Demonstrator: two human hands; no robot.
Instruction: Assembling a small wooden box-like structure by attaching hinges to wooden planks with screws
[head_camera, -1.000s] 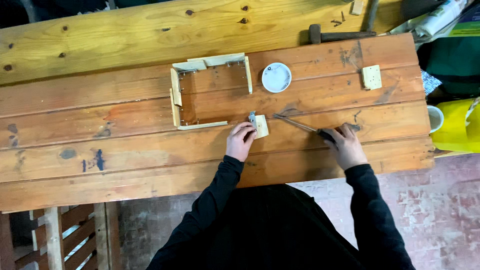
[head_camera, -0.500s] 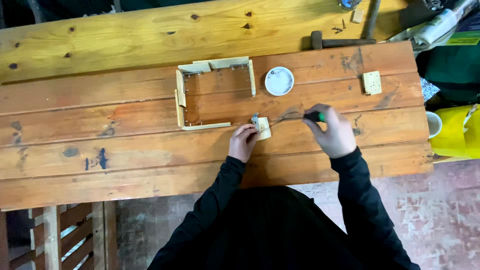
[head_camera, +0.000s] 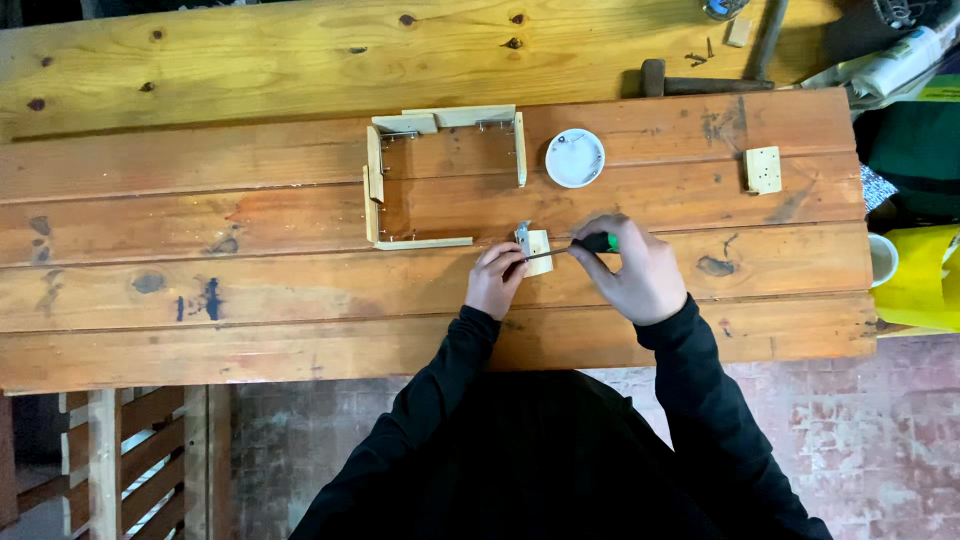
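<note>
My left hand (head_camera: 496, 279) pinches a small pale wooden block (head_camera: 538, 249) with a little metal hinge (head_camera: 522, 237) on it, flat on the wooden workbench (head_camera: 250, 290). My right hand (head_camera: 634, 271) grips a screwdriver (head_camera: 572, 248) with a black and green handle, its thin shaft pointing left with the tip at the block. Just behind the block lies a small open wooden frame (head_camera: 442, 180) of thin strips, with one side open.
A round white lid (head_camera: 575, 158) sits right of the frame. Another small wooden block (head_camera: 764, 169) lies at the right. A hammer (head_camera: 705, 84) rests at the back. A white cup (head_camera: 880, 259) and yellow and green bags (head_camera: 920, 200) crowd the right edge.
My right hand picked up the screwdriver from the bench and brought it left, setting its tip on the block. The left hand stayed on the block.
</note>
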